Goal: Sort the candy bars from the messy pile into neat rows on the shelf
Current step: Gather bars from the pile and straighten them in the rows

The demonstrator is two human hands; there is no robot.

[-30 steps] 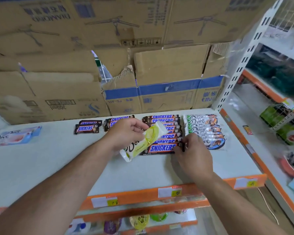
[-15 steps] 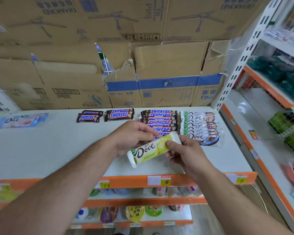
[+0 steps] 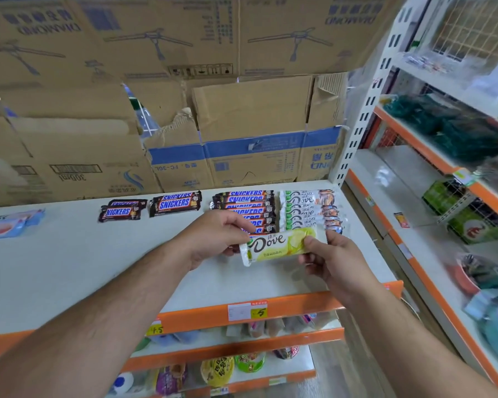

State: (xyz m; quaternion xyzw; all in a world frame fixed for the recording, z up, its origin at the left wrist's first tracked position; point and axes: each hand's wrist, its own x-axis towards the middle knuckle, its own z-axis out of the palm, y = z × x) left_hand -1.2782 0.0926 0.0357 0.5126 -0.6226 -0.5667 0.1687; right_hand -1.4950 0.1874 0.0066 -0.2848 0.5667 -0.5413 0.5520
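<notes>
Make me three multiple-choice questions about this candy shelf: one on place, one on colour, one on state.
1. The stacked Snickers row lies where against the white Dove row? A) to its left B) to its right C) behind it
2. The held Dove bar is mainly: A) pink B) yellow-green C) brown
3. The held bar is: A) lying on the shelf B) in one hand C) gripped by both hands
Answers: 1 A, Snickers sits leftward beside it. 2 B, its wrapper is lime-coloured. 3 C, left hand and right hand each pinch an end.
</notes>
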